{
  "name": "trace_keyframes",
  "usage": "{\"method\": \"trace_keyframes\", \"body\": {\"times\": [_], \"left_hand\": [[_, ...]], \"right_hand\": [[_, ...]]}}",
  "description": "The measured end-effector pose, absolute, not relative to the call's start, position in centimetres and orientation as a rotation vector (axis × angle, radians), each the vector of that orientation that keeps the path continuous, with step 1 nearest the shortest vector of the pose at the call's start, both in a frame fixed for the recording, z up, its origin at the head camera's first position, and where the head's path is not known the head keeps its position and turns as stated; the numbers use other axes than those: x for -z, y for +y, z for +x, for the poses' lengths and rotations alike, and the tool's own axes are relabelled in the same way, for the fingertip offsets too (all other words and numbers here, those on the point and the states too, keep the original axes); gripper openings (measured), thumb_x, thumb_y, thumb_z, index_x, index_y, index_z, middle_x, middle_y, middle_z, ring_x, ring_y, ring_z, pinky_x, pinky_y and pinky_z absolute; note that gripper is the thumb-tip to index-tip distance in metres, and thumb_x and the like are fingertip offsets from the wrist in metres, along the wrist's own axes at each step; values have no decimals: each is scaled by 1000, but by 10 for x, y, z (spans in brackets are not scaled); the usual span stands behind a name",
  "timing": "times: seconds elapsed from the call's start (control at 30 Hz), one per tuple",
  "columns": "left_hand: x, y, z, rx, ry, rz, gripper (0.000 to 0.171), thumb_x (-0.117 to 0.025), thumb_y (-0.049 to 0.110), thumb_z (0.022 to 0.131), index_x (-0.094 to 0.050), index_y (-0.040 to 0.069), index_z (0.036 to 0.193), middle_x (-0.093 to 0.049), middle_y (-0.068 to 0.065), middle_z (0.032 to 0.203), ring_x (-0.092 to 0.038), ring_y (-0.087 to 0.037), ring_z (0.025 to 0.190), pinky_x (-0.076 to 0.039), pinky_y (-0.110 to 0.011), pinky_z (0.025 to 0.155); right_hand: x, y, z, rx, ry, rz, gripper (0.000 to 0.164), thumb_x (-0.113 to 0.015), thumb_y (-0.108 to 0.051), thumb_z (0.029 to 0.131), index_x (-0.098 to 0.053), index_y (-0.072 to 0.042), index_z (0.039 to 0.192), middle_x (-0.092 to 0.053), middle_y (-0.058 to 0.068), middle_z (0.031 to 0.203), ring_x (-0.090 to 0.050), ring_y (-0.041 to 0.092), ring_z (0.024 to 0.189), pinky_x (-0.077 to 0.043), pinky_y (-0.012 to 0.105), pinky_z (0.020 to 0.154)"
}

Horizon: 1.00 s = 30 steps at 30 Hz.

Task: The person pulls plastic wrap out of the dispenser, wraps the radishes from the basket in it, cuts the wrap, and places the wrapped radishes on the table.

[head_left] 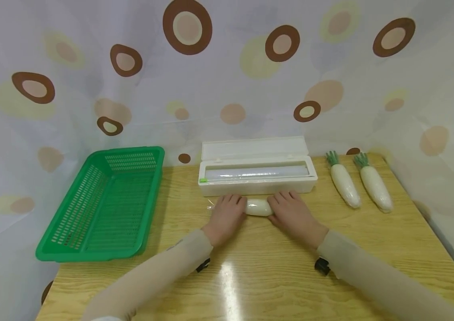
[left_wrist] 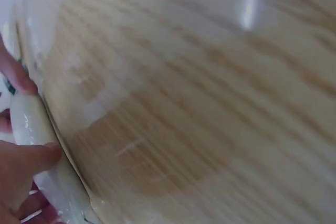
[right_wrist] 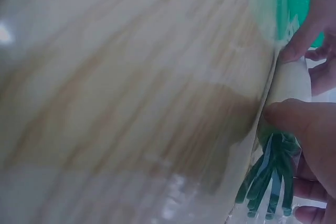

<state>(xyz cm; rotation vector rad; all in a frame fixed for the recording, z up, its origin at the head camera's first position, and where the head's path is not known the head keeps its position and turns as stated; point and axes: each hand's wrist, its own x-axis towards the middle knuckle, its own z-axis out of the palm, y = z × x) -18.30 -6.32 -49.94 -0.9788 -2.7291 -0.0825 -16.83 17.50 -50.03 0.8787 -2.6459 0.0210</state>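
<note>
A white radish [head_left: 259, 207] with a green leafy top [right_wrist: 273, 171] lies crosswise on the table, in clear film. My left hand [head_left: 228, 216] grips its left part, and my right hand [head_left: 294, 217] holds it near the leaves, which are hidden in the head view. In the left wrist view the left thumb [left_wrist: 44, 156] presses on the radish's near side. The right thumb [right_wrist: 286, 114] does the same in the right wrist view. Clear cling film [right_wrist: 173, 198] seems to spread over the wood before the radish. Just behind both hands stands a white cling film box [head_left: 256, 185], its lid raised.
A film roll [head_left: 259, 172] sits inside the box. Two more white radishes with green tops, a nearer-left one [head_left: 345, 185] and a right one [head_left: 375, 187], lie at the right. A green plastic basket [head_left: 154, 196] stands at the left. Behind the table hangs a patterned sheet [head_left: 227, 89].
</note>
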Motion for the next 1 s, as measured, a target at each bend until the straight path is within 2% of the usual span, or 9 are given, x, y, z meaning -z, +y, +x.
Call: {"method": "trace_keyframes", "body": {"times": [0.3, 0.47, 0.73, 1.0], "left_hand": [[505, -80, -184, 262, -2733, -1032, 34, -75, 31, 98, -64, 13, 125, -66, -4, 121, -59, -24, 116, -48, -45, 97], [502, -82, -172, 303, -2760, -1085, 37, -74, 32, 98, -64, 11, 127, -67, -6, 120, -60, -25, 116, -48, -46, 99], [504, -81, -144, 402, -2756, -1169, 40, -75, 33, 98, -65, 6, 126, -70, -7, 113, -63, -23, 103, -52, -38, 93], [505, -84, -116, 407, -2788, -1222, 49, -74, 38, 98, -65, 5, 133, -71, -6, 115, -62, -20, 102, -54, -32, 91]], "right_hand": [[498, 171, -159, -156, -2736, 906, 42, -82, -37, 91, -67, -4, 112, -68, 9, 105, -59, 29, 101, -46, 46, 87], [499, 174, -153, -216, -2785, 913, 41, -82, -36, 91, -69, -5, 115, -69, 8, 107, -58, 28, 102, -46, 46, 87], [496, 192, -138, -356, -2804, 1028, 40, -83, -35, 90, -72, -6, 116, -70, 5, 104, -60, 25, 99, -48, 46, 88], [493, 205, -116, -450, -2800, 1128, 38, -81, -36, 90, -74, -8, 116, -69, -2, 100, -57, 18, 93, -48, 42, 83]]}}
